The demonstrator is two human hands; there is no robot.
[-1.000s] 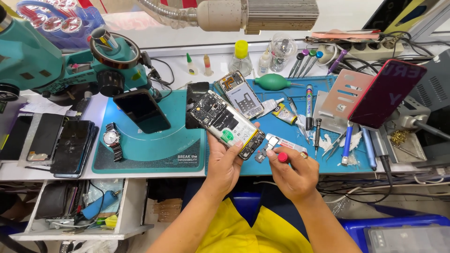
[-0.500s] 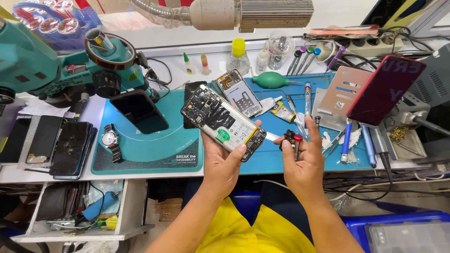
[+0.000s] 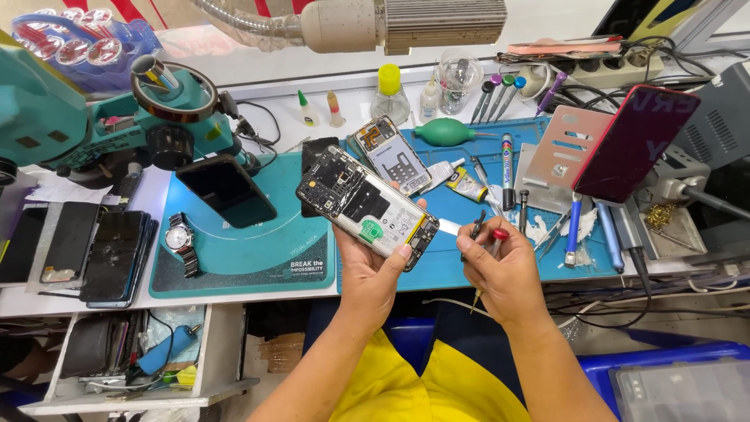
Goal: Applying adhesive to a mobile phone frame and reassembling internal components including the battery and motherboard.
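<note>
My left hand (image 3: 376, 270) holds an opened phone (image 3: 366, 206) with its back cover off, circuit board and battery showing, tilted above the blue work mat (image 3: 445, 266). My right hand (image 3: 506, 270) is just to the right of the phone's lower end and grips a red-capped screwdriver (image 3: 489, 254) together with black tweezers (image 3: 473, 228); the tool tips are near the phone's bottom corner. A second phone frame (image 3: 392, 155) lies on the mat behind.
A teal microscope (image 3: 117, 125) stands at left over a teal mat (image 3: 258, 258) with a dark phone and a wristwatch (image 3: 180, 239). Several phones lie at far left. Screwdrivers, glue tubes, a green blower (image 3: 444, 132) and a red phone on a stand (image 3: 625, 144) crowd the right. An open drawer sits below.
My left hand has lifted the opened phone slightly up and left. My right hand rose from the mat's front edge to beside the phone, turning the screwdriver more upright.
</note>
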